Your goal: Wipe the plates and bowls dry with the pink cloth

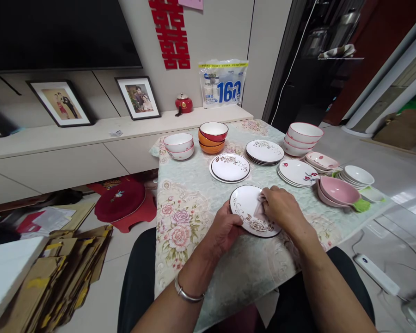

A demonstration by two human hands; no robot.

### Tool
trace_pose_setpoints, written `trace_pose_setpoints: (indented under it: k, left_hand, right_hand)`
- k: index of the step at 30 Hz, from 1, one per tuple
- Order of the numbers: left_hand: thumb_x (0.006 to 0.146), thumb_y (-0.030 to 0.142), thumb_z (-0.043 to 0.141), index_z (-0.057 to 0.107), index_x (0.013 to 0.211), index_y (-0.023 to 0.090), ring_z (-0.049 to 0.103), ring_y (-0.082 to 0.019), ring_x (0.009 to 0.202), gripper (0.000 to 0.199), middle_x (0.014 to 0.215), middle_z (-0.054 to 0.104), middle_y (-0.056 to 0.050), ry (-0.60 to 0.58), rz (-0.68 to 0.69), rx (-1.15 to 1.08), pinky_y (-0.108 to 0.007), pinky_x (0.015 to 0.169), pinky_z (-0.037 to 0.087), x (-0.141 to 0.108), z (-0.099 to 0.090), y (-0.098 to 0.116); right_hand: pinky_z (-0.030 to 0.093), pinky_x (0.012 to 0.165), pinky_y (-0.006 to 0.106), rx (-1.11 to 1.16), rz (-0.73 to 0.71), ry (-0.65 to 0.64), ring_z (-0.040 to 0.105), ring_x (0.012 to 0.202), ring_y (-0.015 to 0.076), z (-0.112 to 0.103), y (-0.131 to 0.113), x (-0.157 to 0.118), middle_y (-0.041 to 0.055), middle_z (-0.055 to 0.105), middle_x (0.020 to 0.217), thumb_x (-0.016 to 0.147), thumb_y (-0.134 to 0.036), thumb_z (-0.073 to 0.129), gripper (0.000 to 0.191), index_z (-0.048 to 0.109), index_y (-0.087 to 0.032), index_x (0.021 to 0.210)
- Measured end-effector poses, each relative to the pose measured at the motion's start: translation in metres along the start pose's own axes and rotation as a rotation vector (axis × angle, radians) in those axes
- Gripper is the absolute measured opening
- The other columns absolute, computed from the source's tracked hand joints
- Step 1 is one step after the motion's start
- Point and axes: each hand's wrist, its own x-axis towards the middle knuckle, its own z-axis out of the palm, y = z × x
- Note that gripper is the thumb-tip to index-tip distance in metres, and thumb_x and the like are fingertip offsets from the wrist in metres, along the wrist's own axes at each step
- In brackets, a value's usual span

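My left hand [225, 227] grips the left edge of a white plate [245, 203] with a dark rim and brown flower print, thumb on top. On the plate's upper right, the fingers of my right hand [279, 203] are bunched around a pale cloth or tissue [260, 210], pressed to its surface. Just beyond is a short stack of plates [230, 167] with a similar brown pattern. Farther right stand another dark-rimmed stack of plates [264, 151] and a stack of plates with red flowers [297, 173].
At the table's back are white bowls [179, 143], red and orange bowls [213, 134] and a tall stack of pink-rimmed bowls [303, 134]. Pink dishes [339, 189] and small white bowls [358, 175] line the right side. A red stool [120, 199] and flattened cardboard [38, 277] lie left.
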Motion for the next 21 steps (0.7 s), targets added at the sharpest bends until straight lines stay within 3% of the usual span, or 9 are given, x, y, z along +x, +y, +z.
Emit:
trace_pose_setpoints:
  k: [3, 7, 10, 15, 18, 21]
  left_hand:
    - [0.046, -0.001, 0.053, 0.058, 0.117, 0.018, 0.061, -0.022, 0.081, 0.074, 0.098, 0.066, -0.006, -0.024, 0.009, -0.008, -0.038, 0.069, 0.055, -0.001, 0.0, 0.0]
    - [0.046, -0.001, 0.054, 0.059, 0.113, 0.019, 0.058, -0.018, 0.074, 0.07, 0.089, 0.063, -0.003, -0.073, 0.029, -0.007, -0.032, 0.063, 0.053, -0.001, -0.004, -0.001]
    - [0.045, -0.001, 0.054, 0.058, 0.108, 0.019, 0.058, -0.018, 0.072, 0.066, 0.082, 0.061, -0.001, -0.091, 0.015, -0.009, -0.031, 0.061, 0.052, -0.001, -0.006, 0.0]
    - [0.044, 0.001, 0.053, 0.059, 0.11, 0.017, 0.059, -0.02, 0.073, 0.068, 0.085, 0.063, -0.003, -0.112, 0.0, -0.025, -0.036, 0.064, 0.052, -0.001, -0.005, 0.003]
    - [0.048, 0.003, 0.055, 0.059, 0.113, 0.017, 0.06, -0.022, 0.076, 0.067, 0.09, 0.064, -0.005, -0.074, -0.014, -0.051, -0.039, 0.067, 0.052, 0.0, -0.003, 0.003]
    - [0.051, 0.004, 0.057, 0.059, 0.111, 0.016, 0.06, -0.023, 0.077, 0.062, 0.091, 0.066, -0.007, -0.006, -0.033, -0.035, -0.043, 0.07, 0.053, 0.002, -0.002, 0.001]
  right_hand:
    - [0.04, 0.077, 0.035, 0.145, -0.038, 0.175, 0.057, 0.099, 0.0292, 0.012, -0.016, 0.009, 0.0161, 0.064, 0.107, 0.089, -0.01, 0.047, 0.028, 0.065, -0.014, 0.109]
    - [0.042, 0.089, 0.033, 0.482, -0.288, 0.274, 0.055, 0.108, 0.0246, 0.02, -0.034, 0.011, 0.0112, 0.064, 0.117, 0.086, -0.007, 0.05, 0.033, 0.064, -0.017, 0.114]
    - [0.042, 0.091, 0.031, 0.667, -0.486, 0.181, 0.057, 0.105, 0.0203, 0.015, -0.032, 0.007, 0.0064, 0.066, 0.112, 0.076, -0.001, 0.052, 0.039, 0.065, -0.019, 0.108]
    - [0.043, 0.081, 0.026, 0.776, -0.687, -0.165, 0.059, 0.09, 0.0161, -0.004, -0.008, -0.002, 0.0, 0.067, 0.093, 0.061, 0.003, 0.049, 0.042, 0.069, -0.021, 0.089]
    - [0.042, 0.08, 0.024, 0.758, -0.691, -0.299, 0.06, 0.088, 0.0143, -0.007, 0.01, -0.004, -0.0021, 0.069, 0.09, 0.056, 0.005, 0.045, 0.046, 0.07, -0.021, 0.084]
    - [0.042, 0.08, 0.023, 0.686, -0.56, -0.272, 0.06, 0.085, 0.0141, -0.001, 0.029, -0.003, -0.0022, 0.07, 0.087, 0.056, 0.005, 0.044, 0.046, 0.071, -0.022, 0.081]
